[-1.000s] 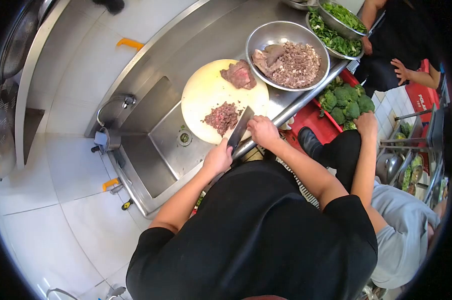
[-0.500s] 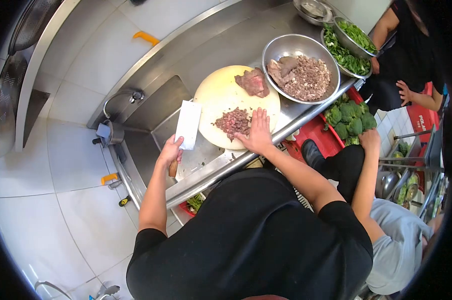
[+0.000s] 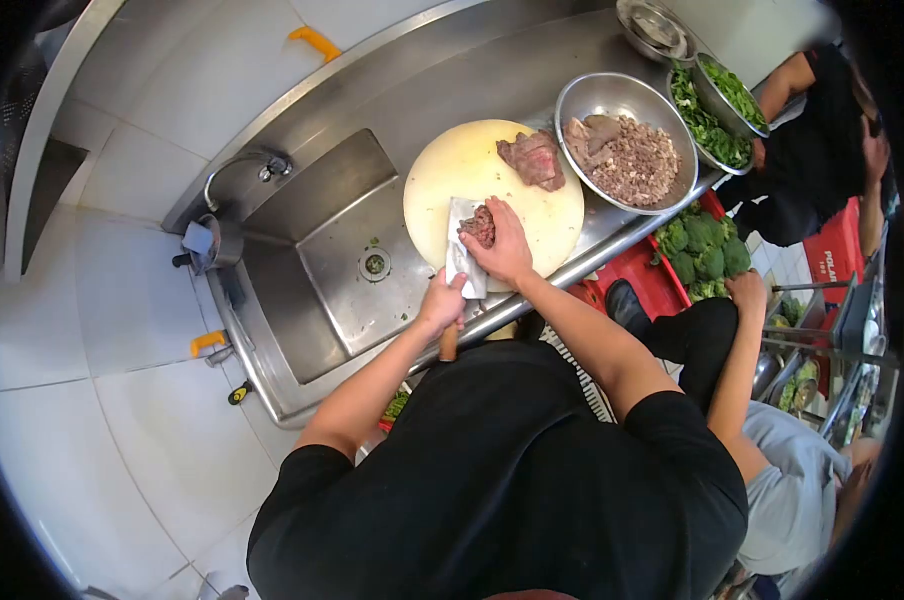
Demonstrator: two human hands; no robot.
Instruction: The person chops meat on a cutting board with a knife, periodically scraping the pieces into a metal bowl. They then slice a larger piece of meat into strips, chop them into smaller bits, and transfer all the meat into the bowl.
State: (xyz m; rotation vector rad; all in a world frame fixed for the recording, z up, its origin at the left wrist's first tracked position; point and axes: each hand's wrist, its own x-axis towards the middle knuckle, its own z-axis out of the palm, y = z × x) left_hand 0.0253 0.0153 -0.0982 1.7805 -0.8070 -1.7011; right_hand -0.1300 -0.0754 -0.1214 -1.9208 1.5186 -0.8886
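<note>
My left hand (image 3: 442,303) grips the cleaver by its wooden handle (image 3: 449,343). The broad blade (image 3: 462,268) lies flat on the round pale cutting board (image 3: 437,170). Cupped over the chopped meat (image 3: 480,228), my right hand (image 3: 504,246) has its thumb and fingers on either side of the pile, which sits on the blade. A larger piece of dark meat (image 3: 534,160) rests at the board's far right part. Beside the board stands a steel bowl (image 3: 686,180) holding diced meat (image 3: 644,160) and bigger pieces.
Left of the board is a steel sink (image 3: 347,290) with a faucet (image 3: 272,168). Bowls of greens (image 3: 717,120) stand at the back right. Below the counter's right edge are a red crate (image 3: 642,270) and broccoli (image 3: 707,255), with another person's hand (image 3: 747,290) beside it. A further person is behind.
The cleaver has come from the board's left side onto the board, its blade now under the chopped meat. My right hand has gone from lying spread beside the pile to cupping it.
</note>
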